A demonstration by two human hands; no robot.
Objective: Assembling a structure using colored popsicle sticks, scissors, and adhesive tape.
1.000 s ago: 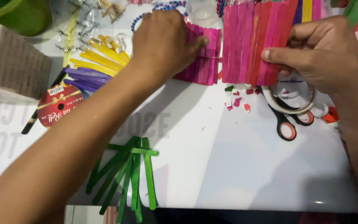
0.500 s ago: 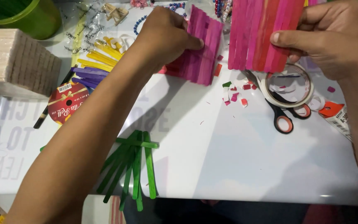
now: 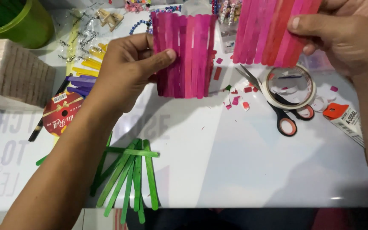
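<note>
My left hand (image 3: 126, 70) grips a small panel of pink and magenta craft sticks (image 3: 186, 55), held upright above the white table (image 3: 243, 170), thumb on its near face. At the top right my right hand (image 3: 341, 36) pinches a second, taller panel of pink and red sticks (image 3: 273, 32) by its lower right corner. The two panels hang side by side with a small gap between them. Small cut scraps of pink, red and green paper (image 3: 235, 100) lie on the table just below the panels.
Black scissors with orange-lined handles (image 3: 284, 117) lie under a roll of clear tape (image 3: 289, 87). A glue tube (image 3: 346, 121) is at right. Green sticks (image 3: 133, 176) lie near the front edge. Yellow sticks (image 3: 88, 64), purple sticks (image 3: 79, 83), a red ribbon spool (image 3: 60, 115), a plain stick stack (image 3: 11, 72) and a green cup (image 3: 15, 19) stand left.
My left hand lifted the small pink panel off the table and turned it upright facing me. My right hand raised its larger panel slightly higher.
</note>
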